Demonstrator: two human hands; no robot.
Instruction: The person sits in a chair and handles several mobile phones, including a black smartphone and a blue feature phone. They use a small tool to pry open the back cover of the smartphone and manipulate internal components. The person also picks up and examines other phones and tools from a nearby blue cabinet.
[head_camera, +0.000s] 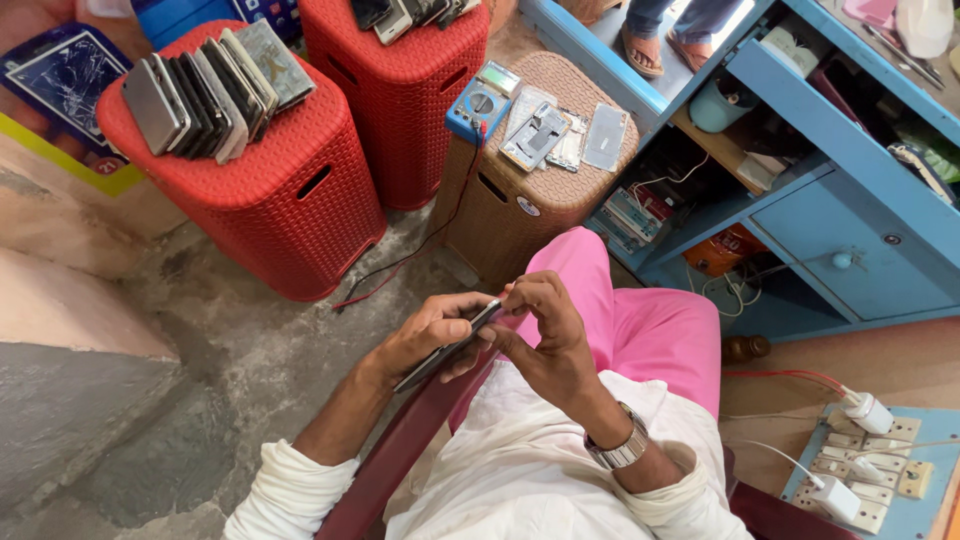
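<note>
Phone: a thin dark slab (448, 347) sat edge-on to the camera, held between both hands above the lap, just over the pink trouser leg (640, 320).
Left hand: the left hand (425, 335) gripped the phone from below and along its far long edge, thumb laid across the top near the upper end.
Right hand: the right hand (545, 335) was curled over the phone's upper end, fingertips pressing at the corner; whether it pinched the edge or only picked at it could not be told. A metal watch (622, 448) sat on that wrist.
Weight: judged light, easily carried by one palm.
Stiffness: judged rigid and flat, with no give along its length.
Surface: the faces looked smooth and likely slippery, so the narrow side edges seemed the safer hold.
Fragility: probably breakable on the glass face; a drop onto the concrete floor (240, 350) would likely crack it.
Where to hold: by the two long edges, cradled from beneath, pressure kept off the flat face.
Nearby, left: a red stool (290, 200) carried a row of phones standing on edge (210, 90); a second red stool (400, 90) stood behind it.
Nearby, ahead: a brown stool (520, 210) bore a blue meter (482, 100) and loose phone parts (560, 135).
Nearby, right: a blue cabinet (850, 240) and a switchboard (870, 470) with white plugs.
</note>
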